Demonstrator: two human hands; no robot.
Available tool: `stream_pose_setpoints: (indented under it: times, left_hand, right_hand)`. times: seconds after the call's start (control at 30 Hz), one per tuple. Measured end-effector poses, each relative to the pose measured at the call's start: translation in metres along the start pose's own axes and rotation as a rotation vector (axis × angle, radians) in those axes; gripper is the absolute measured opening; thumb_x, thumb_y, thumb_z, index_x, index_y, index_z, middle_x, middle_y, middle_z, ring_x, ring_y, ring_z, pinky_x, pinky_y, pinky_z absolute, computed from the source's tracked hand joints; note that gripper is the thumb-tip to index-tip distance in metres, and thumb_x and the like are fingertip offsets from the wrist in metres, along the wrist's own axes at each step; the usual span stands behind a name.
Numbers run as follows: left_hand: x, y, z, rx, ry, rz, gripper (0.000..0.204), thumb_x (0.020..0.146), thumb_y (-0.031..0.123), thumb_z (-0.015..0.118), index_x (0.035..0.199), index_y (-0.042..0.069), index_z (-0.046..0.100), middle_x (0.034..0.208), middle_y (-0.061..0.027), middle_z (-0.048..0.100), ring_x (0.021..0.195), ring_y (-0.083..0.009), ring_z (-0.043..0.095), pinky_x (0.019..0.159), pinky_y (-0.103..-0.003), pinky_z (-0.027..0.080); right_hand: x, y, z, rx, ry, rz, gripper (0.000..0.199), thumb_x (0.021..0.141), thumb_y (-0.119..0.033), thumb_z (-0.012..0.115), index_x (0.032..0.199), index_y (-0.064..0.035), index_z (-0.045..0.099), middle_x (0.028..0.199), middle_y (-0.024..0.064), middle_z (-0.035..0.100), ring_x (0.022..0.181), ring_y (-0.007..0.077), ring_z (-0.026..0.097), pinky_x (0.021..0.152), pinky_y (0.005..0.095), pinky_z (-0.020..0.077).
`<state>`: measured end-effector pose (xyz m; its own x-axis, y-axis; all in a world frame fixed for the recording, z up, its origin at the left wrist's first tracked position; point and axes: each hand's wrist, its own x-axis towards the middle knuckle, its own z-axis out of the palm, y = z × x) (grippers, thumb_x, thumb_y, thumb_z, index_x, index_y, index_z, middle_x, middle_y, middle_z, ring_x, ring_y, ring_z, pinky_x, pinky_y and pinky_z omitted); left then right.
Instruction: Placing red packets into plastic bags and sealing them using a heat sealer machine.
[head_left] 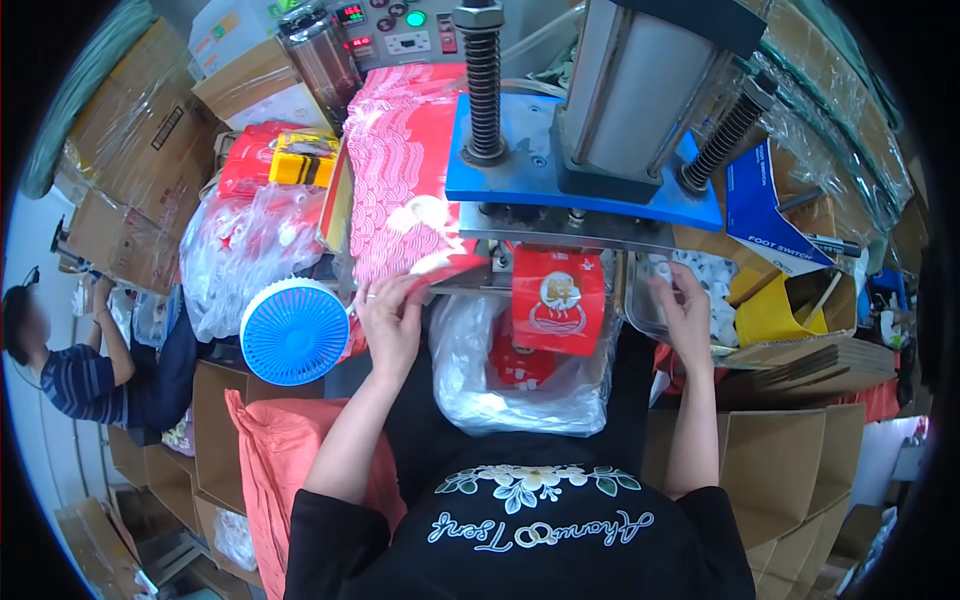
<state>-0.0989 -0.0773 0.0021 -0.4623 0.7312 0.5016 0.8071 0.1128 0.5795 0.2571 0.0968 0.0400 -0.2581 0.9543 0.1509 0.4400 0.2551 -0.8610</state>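
My left hand (392,318) pinches the edge of a red printed pouch (452,268), left of the press. Behind it lies a stack of pink-and-red patterned pouches (400,160). My right hand (686,312) is closed at the fingertips around a small white plastic piece (663,270), over a clear tray (640,318) of similar white pieces. Between my hands, another red pouch (558,310) hangs from under the press (570,235), above a clear plastic bag (465,380) on my lap. More red pouches (525,365) lie inside that bag.
The press has a blue plate (530,140), spring posts and a large cylinder (640,90). A blue fan (295,330) stands left of my hand. A blue carton (770,215) and yellow bag (780,310) are at right. Cardboard boxes (760,460) flank me. A person (90,370) sits far left.
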Motion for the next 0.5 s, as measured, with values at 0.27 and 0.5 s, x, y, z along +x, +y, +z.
stream_pose_setpoints:
  times: [0.27,0.5]
  left_hand:
    - [-0.030,0.069,0.016,-0.597,-0.369,-0.243,0.015,0.083,-0.003,0.068,0.098,-0.002,0.073,0.089,-0.0103,0.073,0.085,-0.0170,0.070,0.078,-0.029,0.052]
    - [-0.043,0.078,0.030,-0.827,-0.609,-0.403,0.021,0.093,0.016,0.069,0.098,-0.004,0.074,0.085,-0.0071,0.073,0.076,-0.0083,0.064,0.069,-0.027,0.051]
  right_hand:
    - [-0.028,-0.068,0.035,0.035,-0.429,-0.413,0.021,0.094,-0.015,0.066,0.112,-0.0054,0.069,0.139,0.0152,0.058,0.133,0.0292,0.050,0.110,0.0400,0.0376]
    - [-0.028,-0.050,0.061,0.396,-0.620,-0.135,0.033,0.095,-0.020,0.067,0.124,-0.0039,0.066,0.145,0.0122,0.053,0.136,0.0243,0.047,0.112,0.0399,0.0364]
